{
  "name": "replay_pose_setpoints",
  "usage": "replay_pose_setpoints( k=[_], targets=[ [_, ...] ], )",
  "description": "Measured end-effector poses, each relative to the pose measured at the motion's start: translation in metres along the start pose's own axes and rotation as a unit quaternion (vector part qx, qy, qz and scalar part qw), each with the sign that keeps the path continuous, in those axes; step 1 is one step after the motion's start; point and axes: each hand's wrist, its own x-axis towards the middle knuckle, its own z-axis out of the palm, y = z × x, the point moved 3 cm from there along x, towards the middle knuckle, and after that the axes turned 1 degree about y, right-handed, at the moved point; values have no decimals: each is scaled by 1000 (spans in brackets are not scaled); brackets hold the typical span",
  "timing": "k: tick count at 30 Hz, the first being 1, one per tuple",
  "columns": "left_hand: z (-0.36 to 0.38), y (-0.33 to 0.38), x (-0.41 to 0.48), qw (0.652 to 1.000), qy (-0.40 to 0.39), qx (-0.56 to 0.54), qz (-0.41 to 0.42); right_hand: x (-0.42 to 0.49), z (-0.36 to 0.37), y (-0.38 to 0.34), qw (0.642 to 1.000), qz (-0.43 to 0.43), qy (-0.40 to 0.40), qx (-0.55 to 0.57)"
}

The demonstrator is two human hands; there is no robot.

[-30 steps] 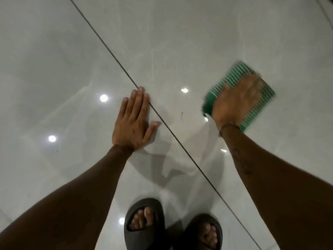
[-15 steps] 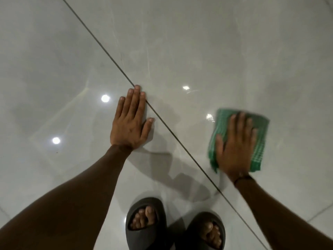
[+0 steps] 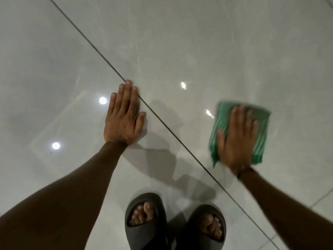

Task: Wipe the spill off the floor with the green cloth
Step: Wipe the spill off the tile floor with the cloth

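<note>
The right hand (image 3: 235, 139) lies flat on the green cloth (image 3: 259, 130), fingers spread and palm down, pressing the cloth to the floor (image 3: 198, 42) with an open palm, not a closed grip. The cloth is a folded rectangle with pale stripes, and its edges show around the hand above, to the right and along the left (both cloth and hand are blurred). A dark band (image 3: 242, 170) circles the right wrist. The cloth sits on the right side of the view, on the large tile to the right of a dark grout line (image 3: 173, 130) that runs diagonally from upper left to lower right.

The left hand (image 3: 124, 120) is well apart from the cloth, on the other side of that line. It is open and holds nothing, resting flat on the floor with fingers together and the thumb out, its fingertips just beside the grout line.

The floor is glossy pale grey tile. Small bright reflections (image 3: 102, 100) of lights shine on it, and shadows of the arms fall between the hands. No spill can be made out on the shiny surface.

At the bottom centre, two feet in dark open-toed slides (image 3: 144, 231) stand side by side.
</note>
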Motion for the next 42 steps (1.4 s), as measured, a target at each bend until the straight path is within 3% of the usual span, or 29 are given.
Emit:
replay_pose_setpoints(
  k=[2, 4, 5, 8, 9, 11, 13, 16, 18, 19, 21, 24, 25, 27, 29, 31, 34, 36, 37, 39, 42],
  targets=[
    [0, 2, -2, 1000, -5, 4, 6, 83, -21, 3, 990, 130, 54, 15],
    [-1, 6, -3, 999, -13, 7, 35, 133, -32, -44, 983, 164, 75, 30],
    [-2, 7, -3, 999, -13, 8, 48, 140, -29, -76, 988, 132, 66, 39],
    [-5, 9, -1, 998, -7, 17, 52, 92, -10, -146, 995, -90, 28, 35],
    [-5, 9, -2, 999, -10, 18, 49, 58, -3, -144, 987, -159, 6, 33],
    [-4, 10, -2, 999, -11, 10, 46, -1, 2, -95, 979, -201, -20, 24],
    [-2, 6, 0, 999, -3, 6, 42, -18, -4, -18, 989, -147, -31, 11],
    [4, 3, -5, 999, 2, 5, 46, 58, -27, 72, 998, 60, 12, 29],
    [7, 6, -4, 999, -7, 14, 48, 139, -44, 65, 985, 167, 31, 40],
    [6, 7, -3, 999, -10, 9, 49, 172, -50, 38, 983, 176, 45, 39],
    [2, 7, -4, 998, 5, 15, 53, 204, -44, -40, 994, 102, 41, 21],
    [0, 10, -3, 998, 23, 1, 57, 142, -20, -138, 987, -159, 20, 10],
    [0, 15, -3, 999, 26, 3, 45, 97, -10, -141, 972, -236, 4, 10],
    [-4, 9, -3, 998, 35, 11, 41, 9, 2, -104, 958, -282, -32, 28],
    [-8, 3, -10, 999, 23, -1, 32, -31, 6, -32, 976, -217, -23, 28],
    [-42, -71, -62, 994, 30, 81, -73, -20, 31, -53, 981, -166, -56, 80],
    [-39, -80, -62, 986, 31, 58, -153, 87, 8, -43, 992, 78, -3, 95],
    [-25, -47, -51, 962, 65, 3, -264, 166, -22, -71, 985, 146, 21, 87],
    [-20, -41, -47, 948, 70, -13, -310, 189, -30, -106, 987, 137, 25, 83],
    [9, -35, -76, 928, 70, -71, -359, 175, -22, -206, 999, -39, 15, 23],
    [26, -17, -98, 928, 77, -66, -360, 90, 7, -268, 948, -318, -17, -1]
  ],
)
